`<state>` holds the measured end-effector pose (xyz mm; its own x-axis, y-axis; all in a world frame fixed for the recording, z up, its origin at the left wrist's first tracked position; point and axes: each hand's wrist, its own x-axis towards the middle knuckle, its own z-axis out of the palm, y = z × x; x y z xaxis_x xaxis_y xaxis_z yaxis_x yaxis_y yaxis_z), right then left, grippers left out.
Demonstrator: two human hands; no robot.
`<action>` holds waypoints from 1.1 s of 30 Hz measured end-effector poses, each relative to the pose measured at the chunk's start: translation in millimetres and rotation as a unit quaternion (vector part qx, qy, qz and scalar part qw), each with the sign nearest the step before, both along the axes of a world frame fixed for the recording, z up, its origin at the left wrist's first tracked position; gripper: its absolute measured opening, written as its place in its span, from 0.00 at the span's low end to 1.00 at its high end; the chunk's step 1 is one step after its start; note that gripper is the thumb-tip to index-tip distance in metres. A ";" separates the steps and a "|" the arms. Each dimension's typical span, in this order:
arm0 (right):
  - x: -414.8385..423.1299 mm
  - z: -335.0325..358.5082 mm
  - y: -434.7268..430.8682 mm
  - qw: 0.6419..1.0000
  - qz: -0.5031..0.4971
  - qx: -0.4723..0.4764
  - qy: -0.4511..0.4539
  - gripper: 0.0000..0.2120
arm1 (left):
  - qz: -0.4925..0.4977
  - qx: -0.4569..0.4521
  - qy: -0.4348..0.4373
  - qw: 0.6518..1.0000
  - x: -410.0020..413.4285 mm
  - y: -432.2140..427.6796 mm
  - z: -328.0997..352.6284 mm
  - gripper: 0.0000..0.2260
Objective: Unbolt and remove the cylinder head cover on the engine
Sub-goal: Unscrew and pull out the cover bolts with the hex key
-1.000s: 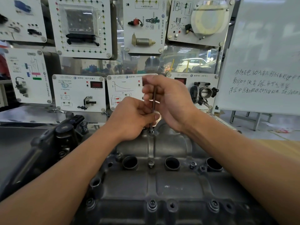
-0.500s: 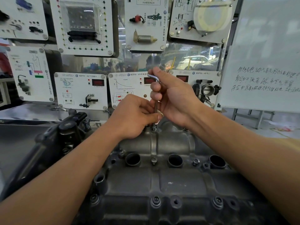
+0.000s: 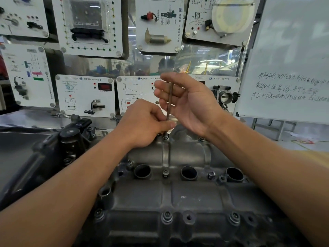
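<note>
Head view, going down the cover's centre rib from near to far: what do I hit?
near-edge bolt → mid-cover bolt → far-edge bolt, with the hex key standing in it, pinched low by the left hand

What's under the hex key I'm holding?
A bolt at the far edge of the cylinder head cover. The left hand covers the hex key just above it; the tip's seating is unclear.

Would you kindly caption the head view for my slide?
Left hand pinches the hex key standing on a rear cover bolt; right hand touches its shaft.
</note>
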<state>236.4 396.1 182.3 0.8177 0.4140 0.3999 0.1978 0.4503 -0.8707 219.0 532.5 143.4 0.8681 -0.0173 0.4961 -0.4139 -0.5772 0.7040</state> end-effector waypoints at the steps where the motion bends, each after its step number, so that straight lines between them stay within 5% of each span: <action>1: 2.5 -0.1 -1.8 1.000 -0.002 0.010 0.004 0.06 | 0.001 0.001 0.002 1.000 0.0 0.0 0.0 0.10; 6: 10.5 -0.3 -5.8 0.998 -0.042 0.039 0.022 0.14 | -0.008 0.010 -0.006 1.000 -0.5 0.0 -0.4 0.08; 14: 5.9 14.7 15.6 0.996 -0.003 -0.059 0.063 0.08 | -0.050 0.000 -0.007 0.999 -6.1 3.0 0.0 0.06; 22: 2.5 12.5 12.3 0.996 -0.024 -0.086 0.031 0.25 | -0.056 -0.012 -0.014 0.998 -7.3 4.0 -1.5 0.05; 28: 5.9 6.7 3.4 0.998 0.013 -0.031 0.051 0.10 | -0.031 -0.019 -0.023 0.999 -2.7 5.5 -4.2 0.09; 33: 8.2 -1.8 2.6 0.996 -0.013 -0.010 0.086 0.11 | -0.017 -0.031 -0.026 0.999 -1.0 4.8 -5.1 0.06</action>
